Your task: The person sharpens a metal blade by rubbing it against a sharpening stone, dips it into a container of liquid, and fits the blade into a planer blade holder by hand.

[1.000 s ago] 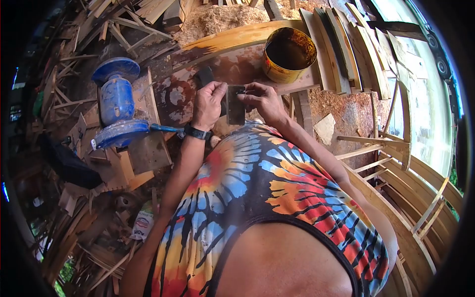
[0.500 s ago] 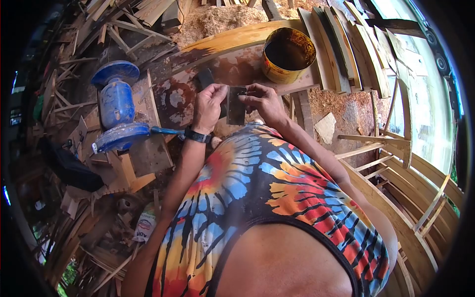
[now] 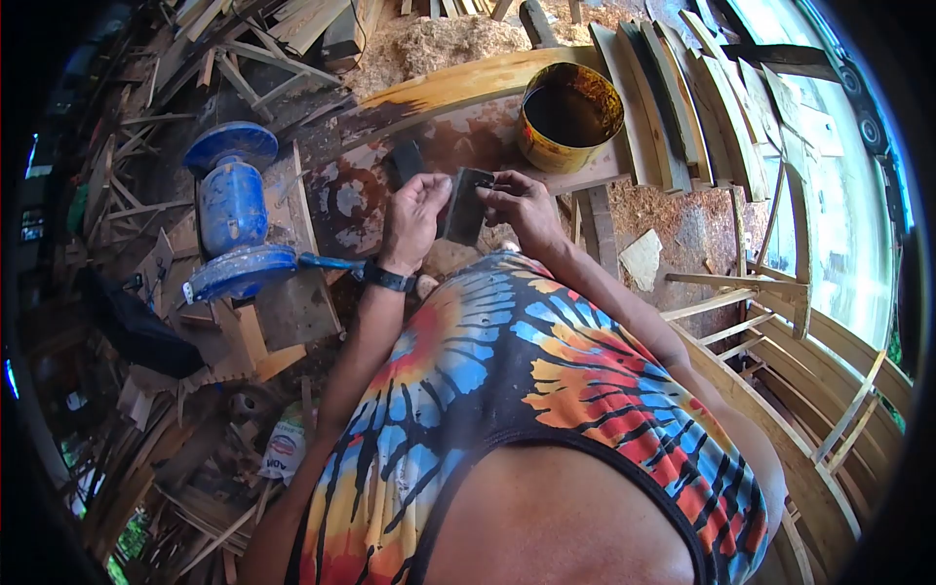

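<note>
A thin dark rectangular plate (image 3: 465, 210), flat and dull, is held up in front of the shirt with its top leaning to the right. My right hand (image 3: 524, 208) grips its upper right side, thumb over the face and fingers curled behind. On the other side, my left hand (image 3: 414, 216) is closed in a pinch, thumb and fingertip right at the plate's upper left edge. Behind the hands, a small dark block (image 3: 405, 159) lies on the stained workbench (image 3: 336, 200). To the right of it stands an open can (image 3: 570, 119) with dark liquid and yellow-brown drips.
At the left sits a blue motor-like machine (image 3: 232, 210) with round flanges. Several planks (image 3: 673, 97) lean at the upper right, beside a wooden frame (image 3: 770, 322). Sawdust (image 3: 429, 49) and wood scraps cover the floor. A white printed bag (image 3: 284, 448) lies at lower left.
The plate has turned from nearly upright to a slant, its top shifted right and its lower end left. Both hands stay in almost the same place.
</note>
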